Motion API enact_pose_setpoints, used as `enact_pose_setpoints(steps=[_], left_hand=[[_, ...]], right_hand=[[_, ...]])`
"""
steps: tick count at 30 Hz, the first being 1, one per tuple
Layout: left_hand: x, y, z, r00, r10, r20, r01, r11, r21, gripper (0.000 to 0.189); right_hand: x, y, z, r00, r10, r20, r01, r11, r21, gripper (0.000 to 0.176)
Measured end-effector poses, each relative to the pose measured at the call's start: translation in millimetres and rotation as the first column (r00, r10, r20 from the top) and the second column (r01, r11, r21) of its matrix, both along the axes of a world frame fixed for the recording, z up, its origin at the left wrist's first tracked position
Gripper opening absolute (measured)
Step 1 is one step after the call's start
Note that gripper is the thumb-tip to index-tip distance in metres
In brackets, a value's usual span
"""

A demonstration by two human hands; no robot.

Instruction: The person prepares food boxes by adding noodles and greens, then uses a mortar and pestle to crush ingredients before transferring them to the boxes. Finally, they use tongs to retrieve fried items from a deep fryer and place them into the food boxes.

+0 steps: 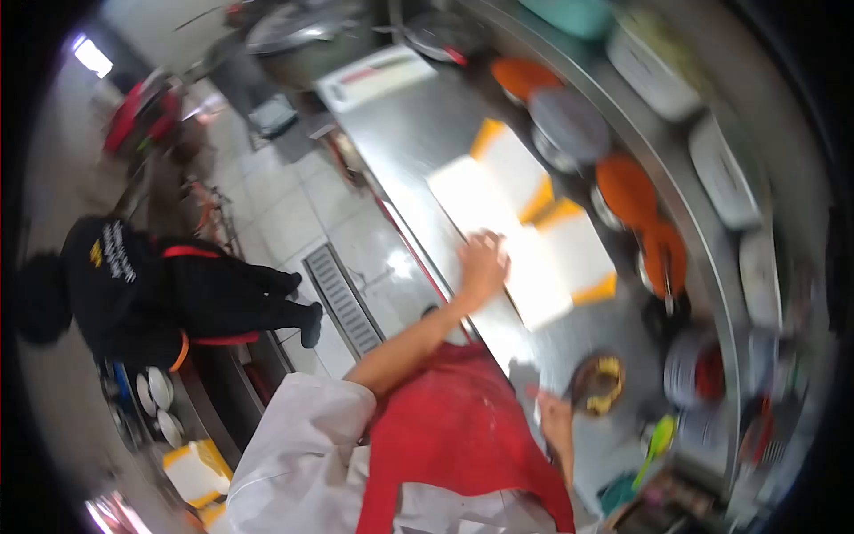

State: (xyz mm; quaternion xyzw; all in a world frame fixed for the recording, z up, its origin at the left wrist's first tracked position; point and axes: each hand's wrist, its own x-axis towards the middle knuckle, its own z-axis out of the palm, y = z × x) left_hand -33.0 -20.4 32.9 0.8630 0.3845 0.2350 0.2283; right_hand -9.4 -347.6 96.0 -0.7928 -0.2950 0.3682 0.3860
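White sheets or boxes with yellow-orange edges [518, 240] lie on the steel counter [391, 125]. Over the near edge of this white stack is my left hand [483, 264], its fingers bent and blurred, touching or just above the surface; whether anything is between them cannot be made out. Lower on the counter, my right hand [555, 414] is closed round something I cannot make out, with a small reddish part showing at the fingers. Just beside it sits a round brown bowl or pan [598, 385] with yellow food around its inside.
Orange-lidded containers [626, 191] line the back of the counter below a shelf with white tubs [725, 169]. A bright green utensil [658, 440] is at the lower right. A white cutting board [377, 77] lies at the far end. Another person in black [133, 285] stands at the left.
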Motion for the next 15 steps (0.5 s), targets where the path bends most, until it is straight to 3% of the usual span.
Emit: enact_pose_setpoints(steps=[1, 2, 3, 5, 8, 12, 15], left_hand=[[-1, 1, -2, 0.998, 0.061, 0.016, -0.062, 0.996, 0.065, 0.038], [-6, -1, 3, 0.999, 0.052, 0.013, -0.052, 0.998, 0.022, 0.038], [-7, 2, 5, 0.998, 0.057, 0.013, -0.057, 0.998, -0.008, 0.038], [-1, -6, 8, 0.999, 0.05, -0.006, -0.049, 0.996, 0.075, 0.04], [8, -2, -7, 0.999, 0.044, -0.023, -0.04, 0.985, 0.166, 0.043], [7, -27, -8, 0.998, 0.024, -0.055, -0.014, 0.982, 0.187, 0.046], [5, -53, -7, 0.996, -0.056, -0.068, 0.069, 0.979, 0.193, 0.044]], right_hand=[[1, -5, 7, 0.989, -0.144, 0.036, 0.143, 0.989, 0.026, 0.032], [2, -5, 23, 0.969, -0.228, 0.095, 0.222, 0.973, 0.07, 0.027], [6, -8, 31, 0.938, -0.215, 0.273, 0.209, 0.977, 0.052, 0.023], [9, -26, 41, 0.825, -0.326, 0.462, 0.339, 0.939, 0.059, 0.019], [21, -48, 34, 0.777, -0.376, 0.505, 0.45, 0.893, -0.027, 0.021], [26, -66, -2, 0.755, -0.264, 0.6, 0.415, 0.901, -0.127, 0.031], [20, -50, 0, 0.785, -0.248, 0.567, 0.39, 0.91, -0.142, 0.032]])
